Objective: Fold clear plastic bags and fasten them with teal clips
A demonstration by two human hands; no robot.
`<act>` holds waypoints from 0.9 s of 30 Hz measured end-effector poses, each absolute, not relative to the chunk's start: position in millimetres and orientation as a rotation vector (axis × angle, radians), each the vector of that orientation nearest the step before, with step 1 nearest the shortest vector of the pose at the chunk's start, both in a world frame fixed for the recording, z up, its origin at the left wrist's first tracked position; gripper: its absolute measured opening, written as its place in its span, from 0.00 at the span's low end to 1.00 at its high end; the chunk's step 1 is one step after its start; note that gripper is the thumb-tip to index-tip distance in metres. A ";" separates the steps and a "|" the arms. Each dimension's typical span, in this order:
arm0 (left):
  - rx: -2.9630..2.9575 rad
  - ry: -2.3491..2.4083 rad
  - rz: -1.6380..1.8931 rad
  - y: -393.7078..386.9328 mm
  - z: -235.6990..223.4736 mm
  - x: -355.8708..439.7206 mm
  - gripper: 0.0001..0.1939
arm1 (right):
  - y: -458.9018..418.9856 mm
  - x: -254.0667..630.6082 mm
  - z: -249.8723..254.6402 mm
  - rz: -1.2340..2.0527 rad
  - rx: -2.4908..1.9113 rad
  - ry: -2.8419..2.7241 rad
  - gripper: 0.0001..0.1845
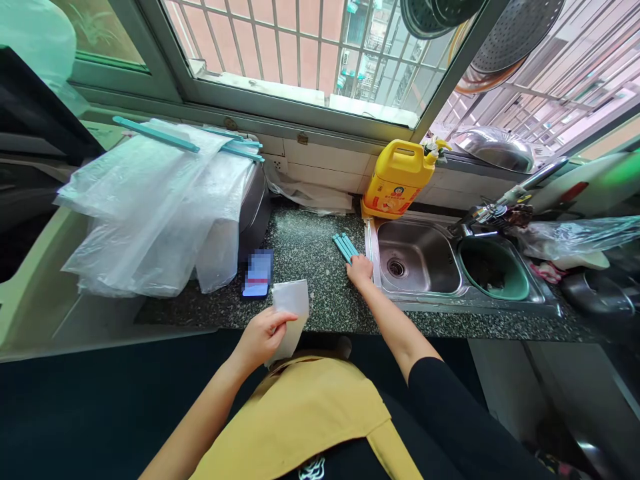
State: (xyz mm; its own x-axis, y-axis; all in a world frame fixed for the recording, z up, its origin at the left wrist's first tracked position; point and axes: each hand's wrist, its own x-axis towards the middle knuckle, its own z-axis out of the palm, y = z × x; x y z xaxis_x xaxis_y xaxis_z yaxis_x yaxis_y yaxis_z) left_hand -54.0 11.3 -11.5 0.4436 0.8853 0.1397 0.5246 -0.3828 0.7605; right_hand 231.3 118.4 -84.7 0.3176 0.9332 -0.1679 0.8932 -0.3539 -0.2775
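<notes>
Teal strips (345,247), a small bundle: on or just above the speckled counter (323,267), left of the sink; whether lifted, we cannot tell. Right hand (360,269): fingers closed over their near ends. Small plastic bag (293,303), one, translucent: at the counter's front edge, pinched between thumb and fingers of the left hand (265,333).

Near these we count a phone (257,277), lying just beyond the bag and to its left, its screen partly blurred. Heap of plastic bags (150,207), large: it takes up much of the left end, with longer teal clips (157,135) across its top, and partly hides a dark box (255,217).

To the right we enter a steel sink (425,287), its rim near the right hand; a yellow jug (400,177) with a pump, at its back left corner; a green basin (520,285), in the second bowl; a faucet (493,212) behind. At the back, a barred window (300,53).
</notes>
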 end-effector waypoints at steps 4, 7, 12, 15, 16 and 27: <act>2.057 1.219 0.731 11.8 -15.9 -53.8 0.16 | 121.3 223.8 -91.0 0.351 -2.511 -1.760 0.16; 2.041 1.181 0.712 13.3 -17.4 -52.3 0.15 | 121.4 220.1 -92.8 0.311 -2.506 -1.799 0.15; 1.976 1.150 0.648 17.5 -22.0 -49.4 0.14 | 113.2 216.8 -94.0 0.294 -2.412 -1.840 0.12; 1.967 1.169 0.620 20.3 -25.3 -49.6 0.12 | 99.3 216.3 -89.3 0.296 -2.290 -1.855 0.11; 1.964 1.174 0.616 21.2 -25.9 -49.8 0.12 | 92.6 216.5 -86.4 0.297 -2.232 -1.865 0.10; 1.938 1.123 0.795 25.2 0.2 -47.2 0.28 | -17.7 199.3 -43.9 0.216 -1.215 -2.004 0.08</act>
State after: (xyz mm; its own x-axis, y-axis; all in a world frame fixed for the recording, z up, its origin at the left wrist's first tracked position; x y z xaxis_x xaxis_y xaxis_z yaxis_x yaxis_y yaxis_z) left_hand -47.2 25.2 0.2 0.4229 0.8949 0.1422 0.4320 -0.3370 0.8365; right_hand 199.3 -17.7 -43.9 -0.2507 0.8144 0.5233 0.6844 0.5314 -0.4992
